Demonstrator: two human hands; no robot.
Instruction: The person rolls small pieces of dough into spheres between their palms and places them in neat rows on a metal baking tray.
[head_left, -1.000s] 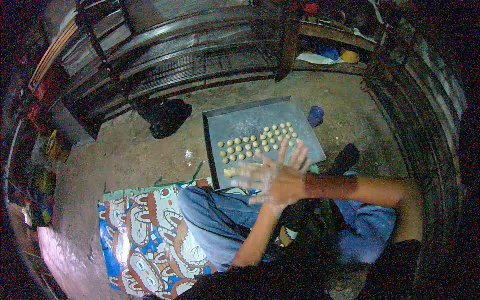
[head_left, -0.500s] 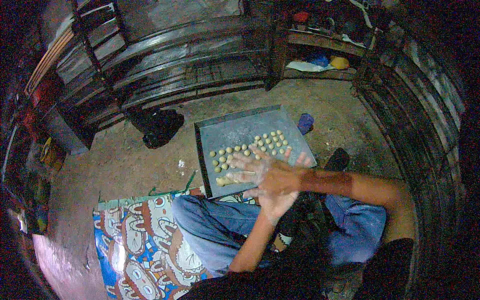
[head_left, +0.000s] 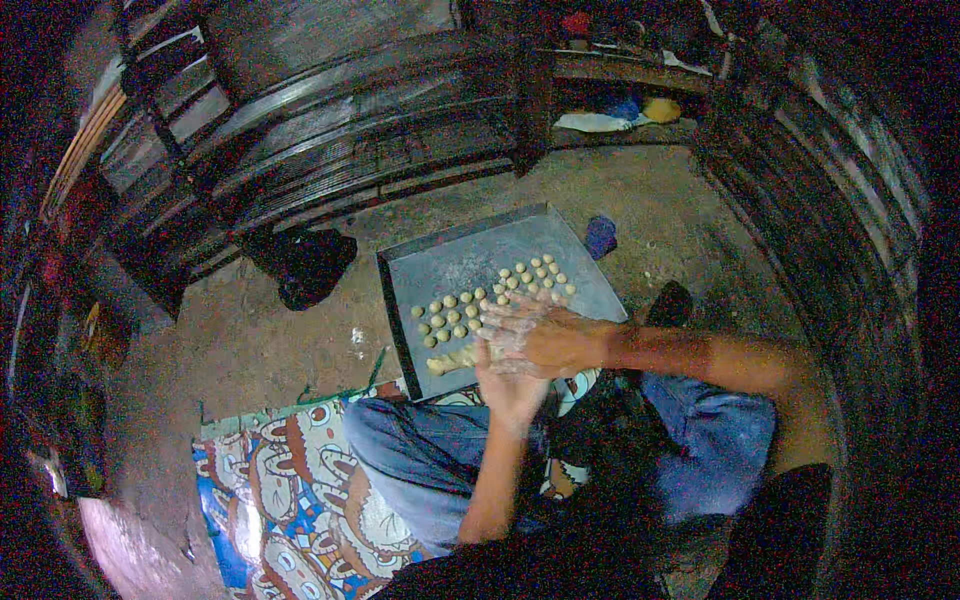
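Note:
My right hand (head_left: 550,338) lies flat across my left hand (head_left: 510,385), palm to palm, over the near edge of a grey metal tray (head_left: 440,262). Pale flour coats the fingers. The right fingers stretch out to the left. Most of the left hand is covered, though its thumb sticks up; whether anything sits between the palms is hidden. Several small round dough balls (head_left: 452,317) stand in rows on the tray. Nearer to me, left of my hands, lies a strip of dough (head_left: 445,362), its right end behind the hands.
A purple cup-like object (head_left: 601,237) stands right of the tray. Left of it on the floor is a black bag (head_left: 310,265). A cartoon-patterned mat (head_left: 290,480) lies at my left knee. Dark slatted furniture (head_left: 370,130) lines the back, with a shelf (head_left: 630,75) beyond.
My hands have slid over each other: the left fingers that showed at the right are now covered. The whole view has shifted slightly. The dough balls look unmoved on the tray.

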